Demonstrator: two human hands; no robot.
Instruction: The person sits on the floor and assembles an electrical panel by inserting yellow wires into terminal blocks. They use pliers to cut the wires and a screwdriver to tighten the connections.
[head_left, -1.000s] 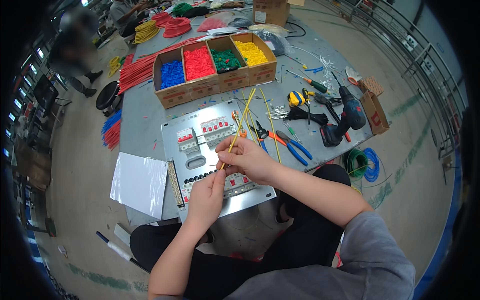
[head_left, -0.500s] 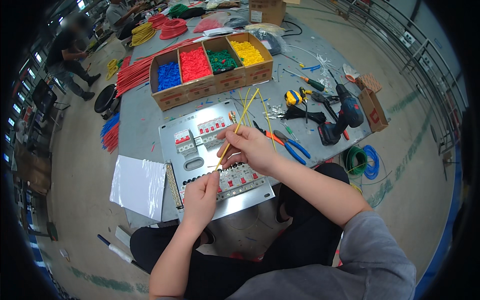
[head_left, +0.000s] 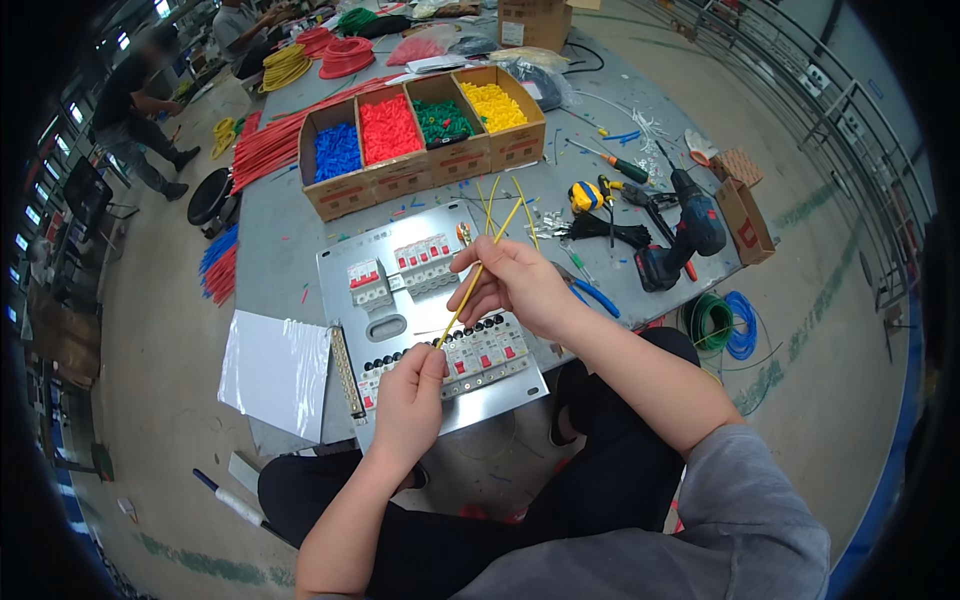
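A yellow wire (head_left: 508, 219) slants between my two hands, above a metal mounting plate (head_left: 440, 412). My left hand (head_left: 409, 393) is closed on its lower end. Higher up, my right hand (head_left: 518, 285) pinches the same wire between thumb and fingertips, the other fingers loosely curled. Below the hands, a row of circuit breakers (head_left: 485, 358) with red switches runs along the plate. Two smaller groups of breakers (head_left: 424, 262) sit on its far half, and a brass terminal bar (head_left: 346, 372) lies along its left edge. More yellow wires (head_left: 530, 215) lie on the table beyond my right hand.
Behind the plate stands a cardboard tray (head_left: 345, 197) of blue, red, green and yellow caps. To the right are a cordless drill (head_left: 684, 238), pliers (head_left: 593, 293), a screwdriver (head_left: 625, 166) and a tape measure (head_left: 585, 195). White wrapped sheet (head_left: 275, 372) lies left. Another person (head_left: 135, 110) stands far left.
Both hands have shifted slightly; the right moved to the right with the wire and now hides part of the pliers. The left moved a little right, still gripping the wire.
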